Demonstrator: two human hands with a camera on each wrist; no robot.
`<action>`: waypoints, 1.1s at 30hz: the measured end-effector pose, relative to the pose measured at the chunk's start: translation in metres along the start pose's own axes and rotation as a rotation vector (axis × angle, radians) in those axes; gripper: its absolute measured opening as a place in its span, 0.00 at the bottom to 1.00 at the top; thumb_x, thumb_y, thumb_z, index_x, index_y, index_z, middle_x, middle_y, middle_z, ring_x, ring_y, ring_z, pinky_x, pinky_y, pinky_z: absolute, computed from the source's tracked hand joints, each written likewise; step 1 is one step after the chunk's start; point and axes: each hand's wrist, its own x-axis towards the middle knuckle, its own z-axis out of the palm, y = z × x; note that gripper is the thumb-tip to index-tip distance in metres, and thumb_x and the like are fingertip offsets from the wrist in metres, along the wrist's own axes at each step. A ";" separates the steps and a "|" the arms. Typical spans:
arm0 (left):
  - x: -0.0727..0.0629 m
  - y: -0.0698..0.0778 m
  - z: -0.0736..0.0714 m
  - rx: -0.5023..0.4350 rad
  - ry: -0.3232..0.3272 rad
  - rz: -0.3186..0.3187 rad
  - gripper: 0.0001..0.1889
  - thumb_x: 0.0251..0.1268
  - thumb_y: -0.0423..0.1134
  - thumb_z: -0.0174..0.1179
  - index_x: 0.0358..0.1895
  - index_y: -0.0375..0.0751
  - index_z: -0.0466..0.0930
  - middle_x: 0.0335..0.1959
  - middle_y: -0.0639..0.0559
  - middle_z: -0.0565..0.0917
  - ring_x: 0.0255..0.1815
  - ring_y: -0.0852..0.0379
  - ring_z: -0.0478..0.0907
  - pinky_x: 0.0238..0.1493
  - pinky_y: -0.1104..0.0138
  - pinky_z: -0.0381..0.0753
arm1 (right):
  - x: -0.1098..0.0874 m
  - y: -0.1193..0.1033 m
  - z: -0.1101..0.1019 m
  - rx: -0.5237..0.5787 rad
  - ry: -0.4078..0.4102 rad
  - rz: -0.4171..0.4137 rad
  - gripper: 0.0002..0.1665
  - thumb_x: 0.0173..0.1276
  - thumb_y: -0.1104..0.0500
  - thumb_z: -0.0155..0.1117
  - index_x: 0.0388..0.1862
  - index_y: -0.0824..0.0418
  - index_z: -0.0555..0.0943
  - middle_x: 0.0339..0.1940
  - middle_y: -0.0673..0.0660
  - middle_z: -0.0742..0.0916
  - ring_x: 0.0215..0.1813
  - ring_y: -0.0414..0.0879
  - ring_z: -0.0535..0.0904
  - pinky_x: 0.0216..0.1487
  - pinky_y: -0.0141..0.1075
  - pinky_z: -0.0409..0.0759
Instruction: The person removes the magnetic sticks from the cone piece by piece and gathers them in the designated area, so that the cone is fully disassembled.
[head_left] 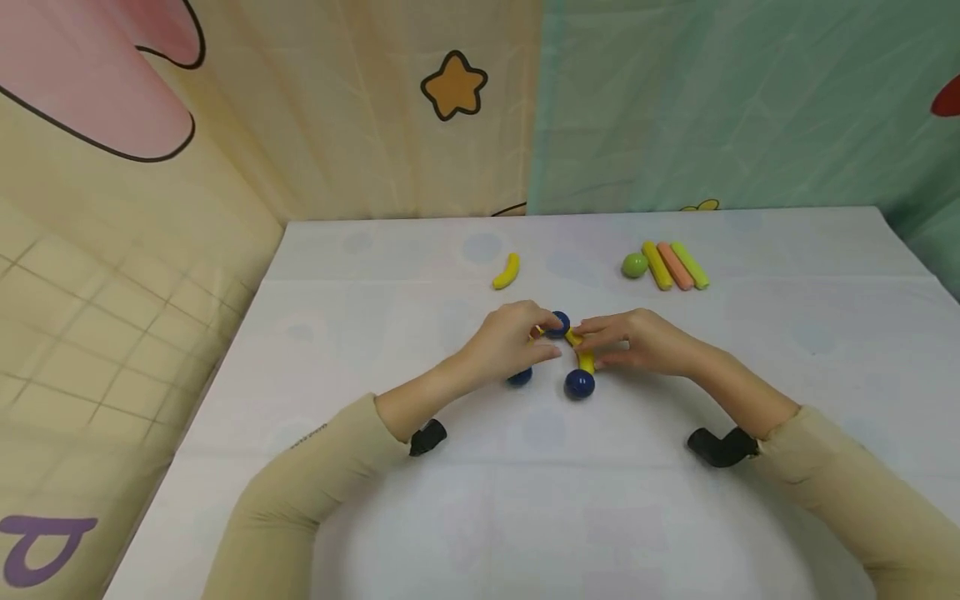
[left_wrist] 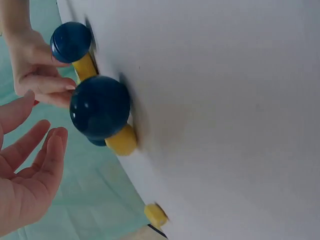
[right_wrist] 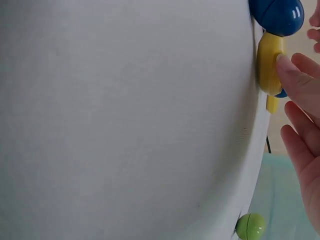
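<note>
Blue balls and yellow rods lie joined in an angular shape on the white table. One blue ball (head_left: 580, 384) is at the front right, one blue ball (head_left: 557, 321) at the back, and one blue ball (head_left: 520, 377) half hidden under my left hand (head_left: 510, 337). My right hand (head_left: 637, 342) pinches the yellow rod (head_left: 586, 362) behind the front right ball. Its thumb (right_wrist: 287, 67) lies against that rod in the right wrist view. The left hand's relaxed fingers hover around the back ball; in the left wrist view they hold nothing. Another yellow rod (left_wrist: 121, 141) is partly covered.
Behind the hands lies a loose curved yellow piece (head_left: 507, 272). At the back right are a green ball (head_left: 634, 265) and three straight sticks: yellow (head_left: 657, 266), orange (head_left: 676, 267) and lime (head_left: 690, 265). Printed curtains (head_left: 360, 108) hang past the table's far edge.
</note>
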 end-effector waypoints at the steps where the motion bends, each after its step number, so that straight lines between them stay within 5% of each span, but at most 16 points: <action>1: -0.001 0.002 0.003 -0.006 -0.015 0.012 0.16 0.57 0.40 0.66 0.48 0.37 0.81 0.43 0.47 0.82 0.41 0.56 0.77 0.39 0.71 0.75 | 0.000 0.001 0.001 0.005 0.000 -0.006 0.16 0.50 0.68 0.73 0.41 0.61 0.86 0.52 0.60 0.83 0.56 0.56 0.77 0.48 0.46 0.77; 11: -0.001 0.013 0.031 -0.017 -0.060 0.057 0.17 0.51 0.43 0.70 0.43 0.36 0.84 0.36 0.52 0.85 0.33 0.63 0.78 0.35 0.78 0.71 | 0.001 0.007 0.005 0.020 0.003 -0.039 0.14 0.51 0.65 0.73 0.39 0.58 0.87 0.51 0.60 0.83 0.50 0.51 0.81 0.43 0.40 0.80; 19: -0.002 0.016 0.035 -0.003 -0.045 0.028 0.15 0.50 0.44 0.71 0.37 0.38 0.83 0.22 0.57 0.78 0.21 0.66 0.68 0.28 0.77 0.66 | 0.000 0.007 0.005 0.036 -0.004 -0.014 0.14 0.51 0.64 0.73 0.39 0.58 0.87 0.52 0.60 0.83 0.49 0.50 0.81 0.43 0.39 0.80; 33: 0.000 0.016 0.039 -0.048 -0.073 -0.005 0.14 0.51 0.43 0.70 0.37 0.37 0.85 0.24 0.58 0.79 0.23 0.66 0.69 0.26 0.77 0.65 | 0.000 0.007 0.005 0.072 -0.019 -0.013 0.14 0.54 0.63 0.72 0.41 0.58 0.87 0.53 0.62 0.82 0.51 0.52 0.80 0.44 0.38 0.79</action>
